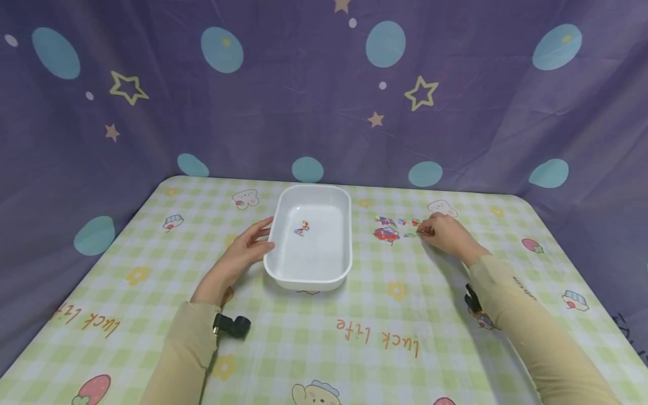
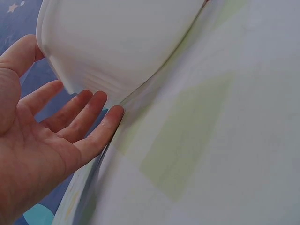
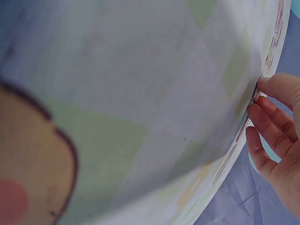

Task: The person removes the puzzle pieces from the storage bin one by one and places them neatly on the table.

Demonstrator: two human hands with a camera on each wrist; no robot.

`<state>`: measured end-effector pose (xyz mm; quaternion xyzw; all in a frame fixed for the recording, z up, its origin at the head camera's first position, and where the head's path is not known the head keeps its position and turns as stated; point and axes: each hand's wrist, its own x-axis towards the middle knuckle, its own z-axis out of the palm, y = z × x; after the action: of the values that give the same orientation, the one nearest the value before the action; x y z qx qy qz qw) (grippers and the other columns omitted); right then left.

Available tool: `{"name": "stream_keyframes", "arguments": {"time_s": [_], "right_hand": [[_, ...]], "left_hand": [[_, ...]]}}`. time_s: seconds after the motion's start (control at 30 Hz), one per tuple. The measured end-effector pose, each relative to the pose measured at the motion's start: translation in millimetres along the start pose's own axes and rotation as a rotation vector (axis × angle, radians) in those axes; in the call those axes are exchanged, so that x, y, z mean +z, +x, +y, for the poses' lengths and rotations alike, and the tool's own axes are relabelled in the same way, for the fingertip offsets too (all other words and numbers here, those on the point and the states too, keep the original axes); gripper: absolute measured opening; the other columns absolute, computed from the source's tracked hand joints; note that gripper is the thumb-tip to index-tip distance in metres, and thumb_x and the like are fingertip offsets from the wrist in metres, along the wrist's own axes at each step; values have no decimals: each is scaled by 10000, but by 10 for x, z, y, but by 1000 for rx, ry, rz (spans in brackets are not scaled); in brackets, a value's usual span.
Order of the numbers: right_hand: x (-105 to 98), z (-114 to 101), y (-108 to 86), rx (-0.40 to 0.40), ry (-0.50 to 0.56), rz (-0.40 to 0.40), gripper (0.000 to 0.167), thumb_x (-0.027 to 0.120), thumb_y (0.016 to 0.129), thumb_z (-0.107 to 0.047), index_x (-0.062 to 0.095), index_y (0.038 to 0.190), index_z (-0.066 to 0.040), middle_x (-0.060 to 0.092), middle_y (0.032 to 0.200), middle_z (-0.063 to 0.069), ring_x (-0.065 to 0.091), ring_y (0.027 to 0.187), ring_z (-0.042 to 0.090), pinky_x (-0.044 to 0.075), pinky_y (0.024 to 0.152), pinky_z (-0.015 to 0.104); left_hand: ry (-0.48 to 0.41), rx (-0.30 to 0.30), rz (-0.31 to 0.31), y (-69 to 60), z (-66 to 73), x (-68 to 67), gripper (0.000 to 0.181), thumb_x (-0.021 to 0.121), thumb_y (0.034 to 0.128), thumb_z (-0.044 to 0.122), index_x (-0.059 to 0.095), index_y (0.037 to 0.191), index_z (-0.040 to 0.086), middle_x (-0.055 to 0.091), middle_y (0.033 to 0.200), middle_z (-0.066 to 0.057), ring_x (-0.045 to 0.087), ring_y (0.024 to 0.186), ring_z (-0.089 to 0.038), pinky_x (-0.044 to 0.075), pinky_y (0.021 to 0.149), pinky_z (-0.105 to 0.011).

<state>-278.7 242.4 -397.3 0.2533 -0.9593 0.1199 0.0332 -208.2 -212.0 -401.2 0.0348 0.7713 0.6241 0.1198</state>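
A white rectangular tray (image 1: 309, 261) stands on the table, with a couple of small colourful pieces (image 1: 305, 225) lying inside. At its left side, my left hand (image 1: 243, 250) touches the outer wall with spread, relaxed fingers; in the left wrist view the fingertips (image 2: 115, 112) rest against the wall. To the right of the tray lie several small, flat, colourful pieces (image 1: 386, 234), their kind too small to tell. Beside them, my right hand (image 1: 448, 235) pinches a small colourful piece (image 3: 256, 97) between thumb and finger, close to the tabletop. Most of that piece is hidden.
A green-and-white checked cloth (image 1: 283, 360) with cartoon prints covers the table. Behind and at the sides hangs a purple curtain (image 1: 304, 112) with stars and blue ovals. Each wrist wears a small black camera (image 1: 233, 326).
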Motion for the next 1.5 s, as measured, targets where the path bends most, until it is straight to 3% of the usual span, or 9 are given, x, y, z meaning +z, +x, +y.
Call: {"name": "stream_keyframes", "arguments": {"time_s": [0.23,0.57,0.8,1.07,1.5], "right_hand": [[-2,-9,4,-7,1,21,108,659,787,-74,718,877,-67,631,776,49,563,753,203,471,696,369],[-98,-107,132,58,75,9,145,623,791,-69,700,913,-51,656,803,53,591,722,176,483,646,343],[-196,-335,298,28,95,3,142,623,802,-110,678,917,-47,640,797,57,558,595,118,471,585,295],[-303,-669,519,-47,98,22,153,614,814,-106,671,941,-42,649,835,65,594,752,185,491,686,341],[-290,-1098,802,-162,135,110,120,608,812,-105,676,896,-51,632,815,55,590,731,172,491,660,295]], "left_hand": [[3,14,-10,0,10,3,628,587,881,207,284,1429,256,359,1411,-118,439,1221,-306,434,932,-399],[9,19,-7,-16,16,-3,633,586,882,205,277,1432,255,360,1413,-122,447,1215,-304,434,932,-382],[9,21,-10,-4,26,-5,634,591,878,209,282,1430,255,365,1408,-120,449,1211,-300,439,924,-378],[-5,20,-8,-12,17,0,636,584,881,187,275,1434,248,358,1412,-128,446,1216,-316,435,939,-396],[-14,46,-12,-26,6,4,641,590,875,199,278,1434,226,361,1404,-142,449,1210,-320,458,906,-358]]}}
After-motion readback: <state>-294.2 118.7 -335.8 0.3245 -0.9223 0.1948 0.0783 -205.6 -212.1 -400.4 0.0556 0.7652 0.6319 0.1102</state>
